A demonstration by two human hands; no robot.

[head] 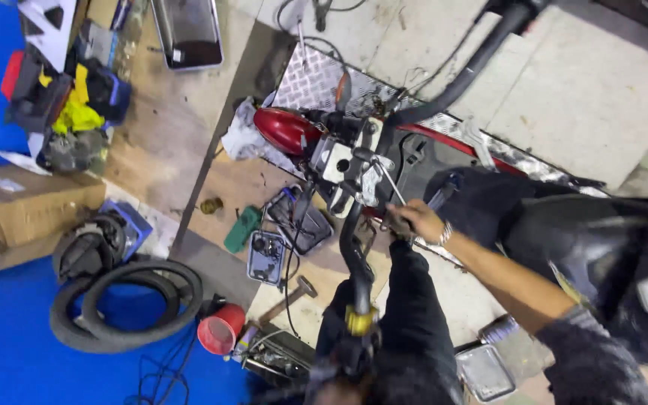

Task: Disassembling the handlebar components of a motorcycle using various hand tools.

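Floor: pale concrete slabs (pixel 564 82) with visible joints at upper right; worn, stained concrete toward upper centre. Blue floor covering (pixel 9 345) at lower left and along the left edge. Diamond-pattern metal plate (pixel 313 79) lies on the floor at centre top. Brown cardboard sheet (pixel 241 187) spread below it, cardboard box (pixel 31 206) at left. 2 black tyres (pixel 125 304) lie stacked on the blue area, red plastic cup (pixel 221 328) beside them. Heap of bags and yellow cloth (pixel 73 105) at upper left. Light even, no hard shadows.
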